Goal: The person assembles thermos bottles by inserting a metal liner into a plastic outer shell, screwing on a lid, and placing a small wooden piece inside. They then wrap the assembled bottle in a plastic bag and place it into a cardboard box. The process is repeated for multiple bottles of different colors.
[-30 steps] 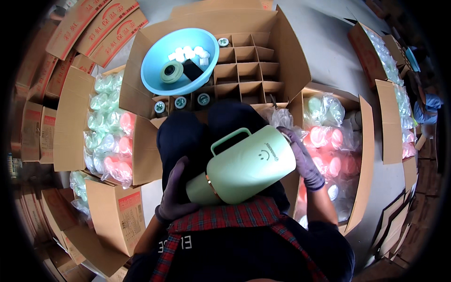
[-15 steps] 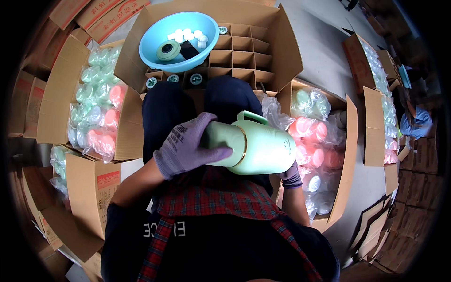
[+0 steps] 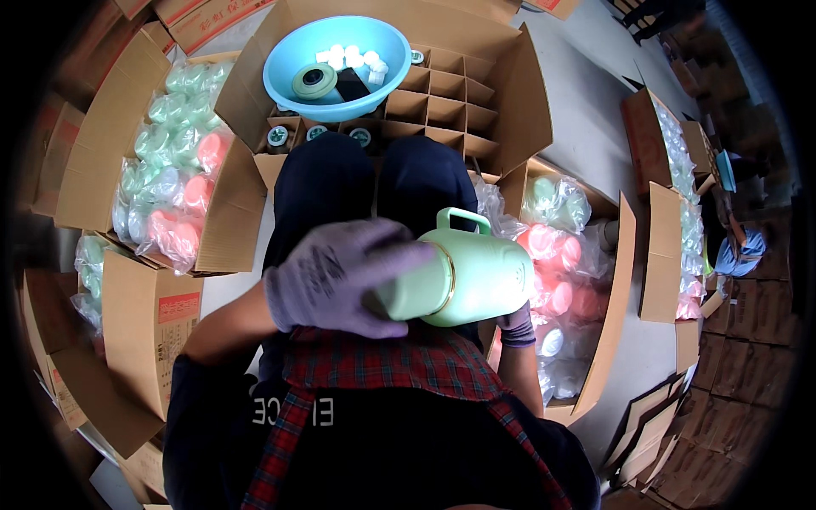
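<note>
A mint-green insulated jug (image 3: 489,276) with a loop handle and a gold ring below its lid lies on its side above my lap, base to the right. My left hand (image 3: 336,272), in a grey-purple glove, is curled around the green lid (image 3: 412,285) at the jug's left end, fingers over the top and thumb below. My right hand (image 3: 517,327), gloved as well, supports the base end from beneath. Most of its fingers are hidden behind the jug.
Ahead stands a divided carton (image 3: 527,110) with several jugs in its cells. On it rests a blue basin (image 3: 395,85) holding white caps, a green round part and a black block. Cartons of bagged green and pink lids flank me left (image 3: 229,221) and right (image 3: 625,280). Another person (image 3: 739,251) is far right.
My left hand has shifted its grip on the lid, its fingers now spread higher over it and the thumb lower. The jug has tipped slightly, and the view has shifted a little.
</note>
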### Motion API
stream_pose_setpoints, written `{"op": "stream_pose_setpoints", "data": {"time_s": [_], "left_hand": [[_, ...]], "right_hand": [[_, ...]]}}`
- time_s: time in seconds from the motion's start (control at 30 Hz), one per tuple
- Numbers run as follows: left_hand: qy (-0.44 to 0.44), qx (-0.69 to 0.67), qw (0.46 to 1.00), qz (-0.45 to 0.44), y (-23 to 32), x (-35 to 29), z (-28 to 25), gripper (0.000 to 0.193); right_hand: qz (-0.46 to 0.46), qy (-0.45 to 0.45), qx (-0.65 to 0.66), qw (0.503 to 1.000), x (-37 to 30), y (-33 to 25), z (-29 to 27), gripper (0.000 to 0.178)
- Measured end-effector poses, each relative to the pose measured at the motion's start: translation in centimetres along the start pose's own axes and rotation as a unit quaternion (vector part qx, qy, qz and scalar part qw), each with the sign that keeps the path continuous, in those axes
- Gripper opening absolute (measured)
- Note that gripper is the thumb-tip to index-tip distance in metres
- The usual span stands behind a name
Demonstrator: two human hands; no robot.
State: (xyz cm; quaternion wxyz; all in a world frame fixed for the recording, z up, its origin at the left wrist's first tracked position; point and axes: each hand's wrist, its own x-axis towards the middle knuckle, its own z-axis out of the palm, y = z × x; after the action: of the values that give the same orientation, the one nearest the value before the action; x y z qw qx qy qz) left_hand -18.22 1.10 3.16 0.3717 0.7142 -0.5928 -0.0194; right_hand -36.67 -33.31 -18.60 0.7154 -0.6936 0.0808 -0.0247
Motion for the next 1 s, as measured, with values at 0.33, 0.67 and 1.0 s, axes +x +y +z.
{"op": "stream_pose_setpoints", "data": {"time_s": [0.33,0.67,1.0], "left_hand": [[0.058,-0.16,0.979,-0.113,0.5,0.5,5.4,0.112],[0.218,-0.184,0.953,0.105,2.1,5.0,3.9,0.093],[0.24,-0.2,0.94,0.138,2.8,5.1,4.6,0.082]], "right_hand": [[0.059,0.018,0.314,0.947,1.3,0.8,1.6,0.055],[0.053,-0.08,0.404,0.91,8.8,-3.7,5.4,0.062],[0.055,-0.071,0.422,0.902,7.4,-4.3,5.6,0.07]]}}
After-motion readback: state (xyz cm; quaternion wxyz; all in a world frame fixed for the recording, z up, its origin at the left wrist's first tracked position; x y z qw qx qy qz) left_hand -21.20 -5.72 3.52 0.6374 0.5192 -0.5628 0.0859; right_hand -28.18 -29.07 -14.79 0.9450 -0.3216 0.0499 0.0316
